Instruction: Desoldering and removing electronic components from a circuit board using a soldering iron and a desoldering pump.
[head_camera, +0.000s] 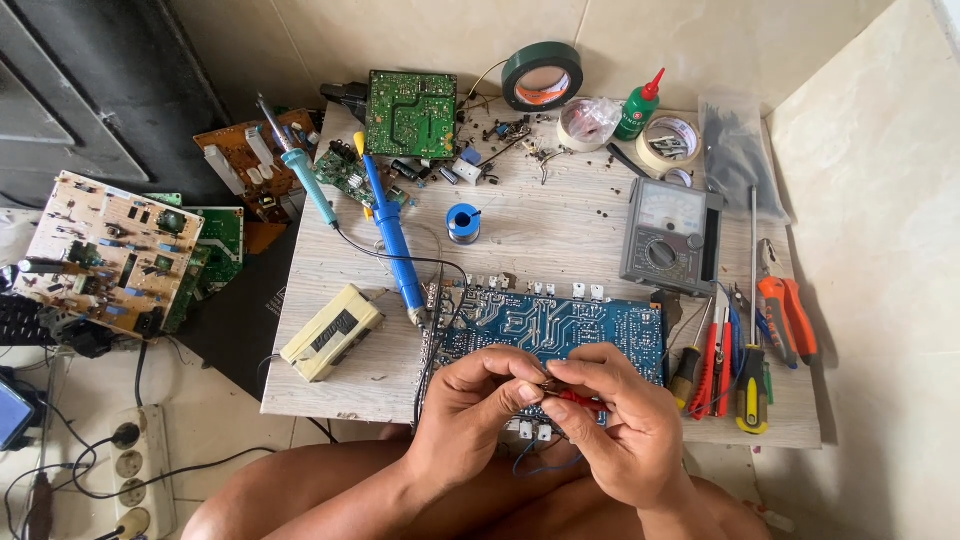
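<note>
Both of my hands meet at the near edge of a low wooden table (560, 225), above a blue circuit board (560, 322). My left hand (470, 405) and my right hand (615, 415) pinch a small component (552, 383) between their fingertips. A red-handled tool (583, 400) shows under my right fingers. A thin blue wire (540, 462) loops below my hands. The component is too small to identify.
On the table lie a blue desoldering pump (392, 235), a teal soldering iron (305, 178), a solder spool (463, 221), a grey multimeter (670, 236), a green board (411, 113), tape rolls (542, 76), a glue bottle (640, 106) and pliers and screwdrivers (745, 350). More boards (110, 250) and a power strip (135, 470) sit left.
</note>
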